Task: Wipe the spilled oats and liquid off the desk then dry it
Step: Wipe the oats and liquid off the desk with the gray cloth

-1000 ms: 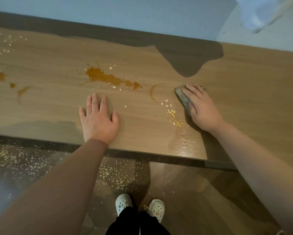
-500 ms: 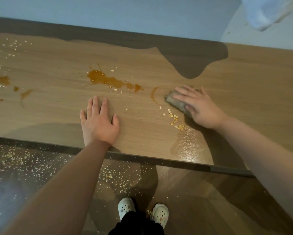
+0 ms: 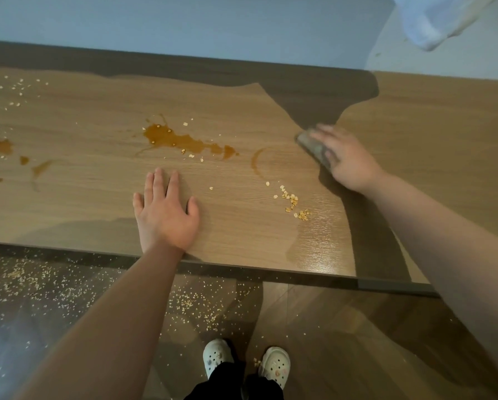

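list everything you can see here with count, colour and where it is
desk: one, light wood, across the frame
big liquid spill: one, amber, desk centre
small liquid spills: several, amber, desk's left end
ring stain: one arc, amber, right of the big spill
oats on desk: many, pale yellow, a cluster near the front edge, more scattered at far left
oats on floor: many, pale, below the desk edge
cloth: one, grey-brown, under the right hand
white fabric: one, top right corner
shoes: two, white, on the floor
left hand: flat on the desk, empty
right hand: pressing the cloth on the desk
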The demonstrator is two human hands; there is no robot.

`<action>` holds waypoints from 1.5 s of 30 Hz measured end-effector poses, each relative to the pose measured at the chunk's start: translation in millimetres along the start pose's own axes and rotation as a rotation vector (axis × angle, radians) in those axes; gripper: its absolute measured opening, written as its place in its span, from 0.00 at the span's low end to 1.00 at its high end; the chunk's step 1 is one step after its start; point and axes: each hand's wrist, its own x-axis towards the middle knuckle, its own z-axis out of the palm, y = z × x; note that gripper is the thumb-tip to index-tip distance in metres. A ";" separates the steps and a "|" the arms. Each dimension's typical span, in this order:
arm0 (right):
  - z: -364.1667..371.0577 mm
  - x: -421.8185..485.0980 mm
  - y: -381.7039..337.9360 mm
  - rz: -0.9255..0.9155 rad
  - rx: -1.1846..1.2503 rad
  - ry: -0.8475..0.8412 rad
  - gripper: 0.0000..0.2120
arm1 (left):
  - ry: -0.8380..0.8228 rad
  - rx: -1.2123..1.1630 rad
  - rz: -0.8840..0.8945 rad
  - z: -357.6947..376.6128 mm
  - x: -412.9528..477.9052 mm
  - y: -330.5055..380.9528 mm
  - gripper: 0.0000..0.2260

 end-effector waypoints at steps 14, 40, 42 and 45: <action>15.4 -25.0 -21.4 0.470 -0.089 0.285 0.24 | -0.005 0.011 0.019 1.3 0.7 -1.7 0.28; -18.3 5.6 37.3 0.407 -0.206 0.150 0.28 | -0.108 -0.032 -0.428 22.3 -47.8 135.7 0.34; -22.3 30.0 43.0 0.581 -0.134 0.214 0.28 | -0.079 -0.009 -0.440 27.8 -46.6 137.8 0.35; -6.8 41.2 18.9 0.454 -0.087 0.211 0.27 | -0.047 -0.015 -0.440 31.5 -45.5 135.5 0.35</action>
